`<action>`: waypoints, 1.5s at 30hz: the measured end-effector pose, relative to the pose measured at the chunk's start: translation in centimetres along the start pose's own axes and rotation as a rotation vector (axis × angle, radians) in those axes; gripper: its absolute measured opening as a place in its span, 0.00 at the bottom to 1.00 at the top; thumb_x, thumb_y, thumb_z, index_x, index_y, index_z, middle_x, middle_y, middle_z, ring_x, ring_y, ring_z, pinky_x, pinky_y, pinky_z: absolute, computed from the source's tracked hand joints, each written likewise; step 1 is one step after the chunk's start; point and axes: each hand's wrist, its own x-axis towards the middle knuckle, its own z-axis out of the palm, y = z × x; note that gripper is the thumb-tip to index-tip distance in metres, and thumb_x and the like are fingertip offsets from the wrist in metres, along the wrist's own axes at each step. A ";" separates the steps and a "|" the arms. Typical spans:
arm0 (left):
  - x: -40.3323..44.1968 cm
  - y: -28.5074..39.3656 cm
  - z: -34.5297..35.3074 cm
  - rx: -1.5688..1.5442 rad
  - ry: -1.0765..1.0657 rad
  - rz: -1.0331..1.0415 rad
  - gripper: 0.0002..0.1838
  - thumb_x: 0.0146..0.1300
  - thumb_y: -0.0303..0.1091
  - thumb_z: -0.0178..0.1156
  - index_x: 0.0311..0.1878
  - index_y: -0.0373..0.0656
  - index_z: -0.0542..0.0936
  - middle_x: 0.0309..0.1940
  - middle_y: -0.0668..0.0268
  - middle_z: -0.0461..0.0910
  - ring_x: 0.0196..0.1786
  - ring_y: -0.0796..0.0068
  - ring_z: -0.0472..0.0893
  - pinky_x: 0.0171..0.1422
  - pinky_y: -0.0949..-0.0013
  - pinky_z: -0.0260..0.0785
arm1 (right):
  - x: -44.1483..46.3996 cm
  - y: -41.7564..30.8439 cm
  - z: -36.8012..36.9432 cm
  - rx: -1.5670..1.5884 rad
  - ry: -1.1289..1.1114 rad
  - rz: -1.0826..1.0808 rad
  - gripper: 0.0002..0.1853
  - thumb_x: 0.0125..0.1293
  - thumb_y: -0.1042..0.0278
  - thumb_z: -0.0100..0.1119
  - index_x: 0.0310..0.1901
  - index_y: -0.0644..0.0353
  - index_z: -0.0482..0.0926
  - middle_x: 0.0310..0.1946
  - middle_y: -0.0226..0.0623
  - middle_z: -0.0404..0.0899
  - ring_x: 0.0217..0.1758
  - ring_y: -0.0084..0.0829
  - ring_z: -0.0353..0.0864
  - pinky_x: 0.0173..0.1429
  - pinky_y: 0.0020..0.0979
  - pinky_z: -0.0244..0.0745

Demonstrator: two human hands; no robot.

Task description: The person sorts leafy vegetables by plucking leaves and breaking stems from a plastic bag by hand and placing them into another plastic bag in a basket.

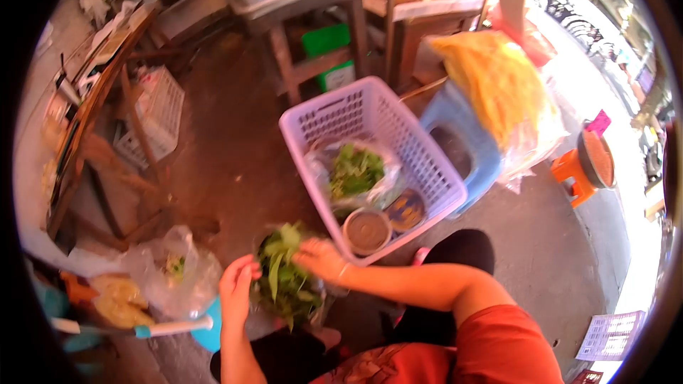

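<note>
A bunch of leafy greens [284, 281] lies low in front of me, between my two hands. My right hand [321, 259] reaches across from the right with its fingers closed on the upper leaves. At the left edge of the bunch is my left hand [238, 281], its fingers pinched together; what they hold, if anything, is too small to make out. Just beyond stands a lilac plastic basket [373, 85]. Inside it are a clear bag with picked green leaves [356, 171], a round brown-topped container [367, 232] and a dark round tin [405, 211].
A clear plastic bag [174, 270] with some plant bits sits left of my left hand, near a pale-handled tool [174, 327]. A blue stool [477, 149] bears a yellow bag [498, 85]. Wooden furniture [284, 64] stands behind; an orange stool [575, 176] is far right.
</note>
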 end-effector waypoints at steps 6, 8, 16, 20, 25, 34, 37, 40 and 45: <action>-0.3 -1.8 -0.6 0.190 -0.060 -0.028 0.14 0.68 0.34 0.53 0.50 0.33 0.77 0.38 0.62 0.81 0.40 0.76 0.78 0.49 0.73 0.70 | 0.9 0.6 0.0 0.467 -0.131 0.286 0.10 0.66 0.71 0.52 0.45 0.64 0.79 0.36 0.30 0.79 0.38 0.20 0.74 0.44 0.25 0.69; -0.5 -2.1 -1.1 0.211 -0.080 -0.063 0.16 0.69 0.37 0.52 0.49 0.34 0.77 0.37 0.61 0.81 0.40 0.76 0.78 0.48 0.72 0.70 | 1.2 0.0 -0.2 0.507 -0.146 0.332 0.10 0.68 0.71 0.52 0.47 0.63 0.79 0.37 0.23 0.78 0.39 0.14 0.71 0.43 0.21 0.68; -0.9 -1.4 -0.4 0.355 -0.150 -0.060 0.19 0.71 0.41 0.48 0.48 0.33 0.77 0.35 0.62 0.80 0.39 0.74 0.77 0.47 0.71 0.69 | 1.8 -0.2 0.7 0.256 -0.107 0.168 0.11 0.67 0.68 0.53 0.45 0.64 0.79 0.33 0.22 0.76 0.38 0.13 0.69 0.43 0.21 0.68; -0.7 -3.4 -0.3 0.299 -0.168 -0.040 0.23 0.72 0.46 0.44 0.49 0.32 0.77 0.36 0.61 0.81 0.40 0.73 0.78 0.47 0.72 0.68 | 1.1 -1.1 0.4 0.299 -0.156 0.251 0.10 0.67 0.69 0.52 0.44 0.64 0.79 0.32 0.28 0.76 0.38 0.16 0.71 0.43 0.24 0.69; -0.5 -3.1 0.2 0.057 -0.232 -0.183 0.25 0.72 0.50 0.42 0.47 0.34 0.75 0.35 0.61 0.79 0.38 0.71 0.79 0.49 0.68 0.69 | 0.8 -2.6 -0.6 0.174 -0.094 0.188 0.09 0.64 0.69 0.53 0.40 0.66 0.77 0.31 0.43 0.76 0.37 0.34 0.74 0.44 0.33 0.69; -1.2 -0.8 2.5 -0.297 -0.277 -0.214 0.25 0.66 0.35 0.56 0.61 0.34 0.62 0.35 0.60 0.78 0.37 0.73 0.78 0.45 0.70 0.73 | 0.1 -1.8 -0.2 0.083 -0.111 0.219 0.09 0.61 0.68 0.56 0.35 0.66 0.76 0.32 0.51 0.76 0.37 0.47 0.75 0.43 0.40 0.69; -1.3 -2.3 1.9 -0.320 -0.229 -0.273 0.17 0.63 0.28 0.58 0.53 0.33 0.70 0.32 0.63 0.79 0.34 0.76 0.78 0.42 0.72 0.73 | -0.1 -1.6 0.2 0.149 -0.108 0.220 0.10 0.61 0.68 0.56 0.35 0.67 0.75 0.32 0.51 0.75 0.37 0.48 0.75 0.43 0.40 0.69; -1.2 -2.3 1.5 -0.250 -0.168 -0.256 0.08 0.63 0.28 0.58 0.42 0.33 0.77 0.26 0.65 0.79 0.29 0.78 0.77 0.38 0.75 0.71 | 0.0 -2.4 -0.5 0.127 -0.170 0.217 0.10 0.62 0.68 0.55 0.39 0.67 0.74 0.35 0.49 0.76 0.40 0.42 0.75 0.46 0.37 0.69; -0.5 -2.1 -0.7 -0.201 -0.030 -0.220 0.07 0.63 0.29 0.57 0.38 0.35 0.77 0.25 0.65 0.78 0.27 0.79 0.76 0.35 0.76 0.69 | 0.6 -4.4 -1.5 -0.378 -0.467 0.076 0.27 0.62 0.59 0.58 0.60 0.62 0.67 0.52 0.52 0.73 0.57 0.44 0.73 0.61 0.38 0.67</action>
